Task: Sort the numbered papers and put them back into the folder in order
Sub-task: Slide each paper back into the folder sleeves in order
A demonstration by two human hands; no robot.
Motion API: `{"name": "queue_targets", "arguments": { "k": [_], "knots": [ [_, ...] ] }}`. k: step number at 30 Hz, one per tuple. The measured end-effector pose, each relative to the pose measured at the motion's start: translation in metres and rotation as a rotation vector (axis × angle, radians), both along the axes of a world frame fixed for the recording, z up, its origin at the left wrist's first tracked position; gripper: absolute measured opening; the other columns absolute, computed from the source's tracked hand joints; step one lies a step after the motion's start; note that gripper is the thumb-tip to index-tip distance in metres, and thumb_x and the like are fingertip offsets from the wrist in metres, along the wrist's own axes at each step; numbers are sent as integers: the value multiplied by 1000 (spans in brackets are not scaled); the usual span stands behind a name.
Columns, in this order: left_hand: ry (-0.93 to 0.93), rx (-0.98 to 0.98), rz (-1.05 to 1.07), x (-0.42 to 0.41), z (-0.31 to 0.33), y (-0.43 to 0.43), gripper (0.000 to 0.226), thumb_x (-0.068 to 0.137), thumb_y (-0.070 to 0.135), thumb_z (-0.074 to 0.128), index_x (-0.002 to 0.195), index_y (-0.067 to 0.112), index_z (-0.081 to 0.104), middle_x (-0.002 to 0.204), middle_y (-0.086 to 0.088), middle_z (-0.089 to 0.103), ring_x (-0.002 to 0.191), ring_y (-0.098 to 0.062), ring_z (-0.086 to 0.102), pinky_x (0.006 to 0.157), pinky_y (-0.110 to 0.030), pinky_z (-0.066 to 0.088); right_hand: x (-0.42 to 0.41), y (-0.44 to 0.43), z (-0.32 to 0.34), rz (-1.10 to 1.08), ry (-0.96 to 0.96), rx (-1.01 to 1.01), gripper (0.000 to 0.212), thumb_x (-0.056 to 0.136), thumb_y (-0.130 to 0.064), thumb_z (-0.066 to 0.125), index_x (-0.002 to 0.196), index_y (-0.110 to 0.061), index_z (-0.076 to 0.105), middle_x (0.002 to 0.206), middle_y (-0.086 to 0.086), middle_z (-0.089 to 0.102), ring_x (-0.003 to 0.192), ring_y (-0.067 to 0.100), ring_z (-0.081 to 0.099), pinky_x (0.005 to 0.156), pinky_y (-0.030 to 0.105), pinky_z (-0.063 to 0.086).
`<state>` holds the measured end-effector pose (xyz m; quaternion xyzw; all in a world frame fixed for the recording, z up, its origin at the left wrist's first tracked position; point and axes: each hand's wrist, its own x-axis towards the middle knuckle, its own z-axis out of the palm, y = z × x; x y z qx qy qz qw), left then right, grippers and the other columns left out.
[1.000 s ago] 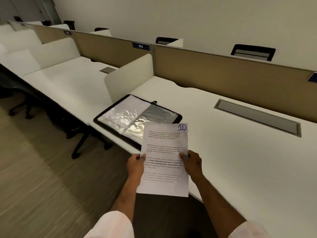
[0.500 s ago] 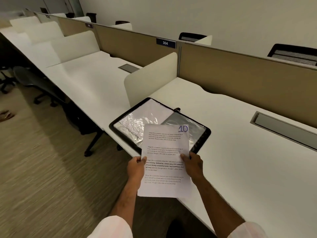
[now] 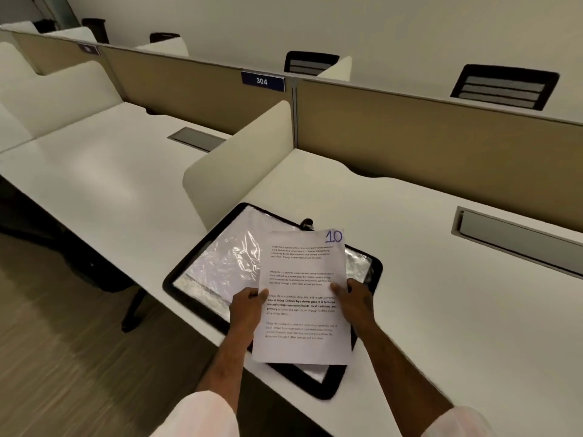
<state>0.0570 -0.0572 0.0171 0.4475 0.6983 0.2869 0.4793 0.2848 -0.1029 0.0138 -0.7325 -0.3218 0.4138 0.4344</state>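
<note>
A printed sheet (image 3: pixel 303 345) with a handwritten blue "10" in its top right corner is held upright over the folder. My left hand (image 3: pixel 247 309) grips its left edge and my right hand (image 3: pixel 355 302) grips its right edge. Whether more sheets lie behind it, I cannot tell. Under it, a black-rimmed folder (image 3: pixel 186 272) lies open on the white desk (image 3: pixel 457 310), near the front edge, showing shiny clear plastic sleeves. The sheet hides most of the folder's right page.
A cream side divider (image 3: pixel 239 162) stands just left of the folder. A tan partition (image 3: pixel 426 137) with a "304" label runs along the back. A grey cable hatch (image 3: pixel 517 238) sits at the right. Floor and a chair base lie left of the desk.
The view has moved closer and to the left. The sheet, still held in both hands, now hangs over the folder's right page instead of in front of the desk edge.
</note>
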Motion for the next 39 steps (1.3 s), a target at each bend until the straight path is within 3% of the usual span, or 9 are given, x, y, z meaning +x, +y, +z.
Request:
{"name": "queue_targets", "arguments": {
  "k": [3,7,14,21,27,28,30,34,39],
  "knots": [
    [66,4,-73,7,-2,22,14,94,27,64,96,14,68,85,2,70,75,-12,65,61,-25,48,3,6,3,-77,6,4,13,92,-28,64,96,-15,66,88,-2,70,74,10,67,56,18,49],
    [74,-3,-178,9,-7,52,15,91,30,65,93,16,71,86,0,73,80,-21,69,80,-40,57,2,14,2,-118,37,-13,17,92,-23,66,103,-11,65,93,1,71,74,10,69,54,15,51],
    [48,32,-382,-5,-9,100,15,91,26,67,93,11,70,88,-3,73,80,-22,70,81,-42,57,-29,22,8,-284,-78,-76,24,91,-14,66,113,-7,64,98,1,66,72,0,59,48,6,41],
    [205,161,-603,-15,3,114,24,87,36,70,80,14,65,84,1,70,77,-18,66,76,-34,53,-77,10,20,-443,-183,12,57,87,0,59,138,-20,44,110,4,62,90,19,62,59,7,44],
    [339,341,-663,-12,30,84,19,85,36,67,74,26,55,72,12,57,69,-12,59,62,-27,46,-106,6,28,-401,-237,-78,22,85,1,55,89,-12,72,91,0,64,89,15,60,65,8,43],
    [371,413,-690,-11,32,76,19,85,37,66,73,27,54,73,11,58,68,-12,60,62,-27,49,-110,7,32,-379,-263,-102,19,87,-6,57,75,-13,70,79,-2,62,80,12,59,62,14,43],
    [450,585,-761,-12,33,60,18,87,40,64,77,26,59,79,9,62,70,-14,63,63,-28,53,-121,9,42,-376,-285,-113,46,92,-27,61,50,-15,47,52,-5,49,52,5,48,50,21,33],
    [474,794,-836,-22,35,29,16,88,36,66,81,20,65,79,4,65,67,-18,65,58,-28,49,-148,3,64,-410,-300,-116,62,90,-53,59,42,-19,39,33,-9,39,33,1,41,40,13,26],
    [395,893,-908,-40,32,-2,11,87,30,66,83,19,68,79,3,65,68,-19,65,56,-32,52,-169,-12,62,-393,-405,-164,44,87,-41,64,50,-23,50,52,-10,49,50,2,49,45,15,30]
  ]
}}
